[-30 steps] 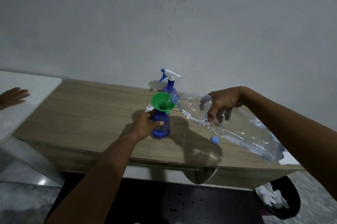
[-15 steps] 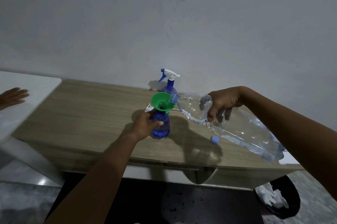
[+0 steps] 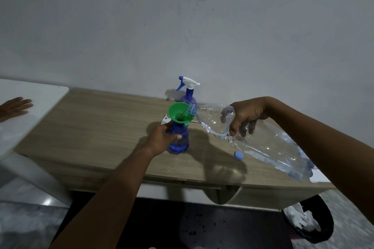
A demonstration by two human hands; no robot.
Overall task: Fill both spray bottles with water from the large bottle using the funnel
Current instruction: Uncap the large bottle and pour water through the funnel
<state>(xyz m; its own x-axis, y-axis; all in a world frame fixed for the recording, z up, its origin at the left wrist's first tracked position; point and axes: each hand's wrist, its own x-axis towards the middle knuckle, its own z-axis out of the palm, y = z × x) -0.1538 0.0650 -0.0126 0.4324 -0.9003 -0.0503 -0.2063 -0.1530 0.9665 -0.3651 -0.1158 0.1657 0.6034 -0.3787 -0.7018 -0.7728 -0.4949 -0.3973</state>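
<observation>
My left hand grips a blue spray bottle standing on the wooden table, with a green funnel set in its neck. My right hand holds the large clear water bottle tilted down to the left, its mouth at the funnel's right rim. A second blue spray bottle with a white and blue trigger head stands behind, by the wall. A white piece, maybe the removed spray head, lies behind my left hand.
A small blue cap lies on the table under the big bottle. Another person's hand rests on a white surface at the left. A dark bin with white scraps sits low right.
The large bottle's rear end has risen slightly, steepening the tilt toward the funnel. Both hands keep their grips in the same places.
</observation>
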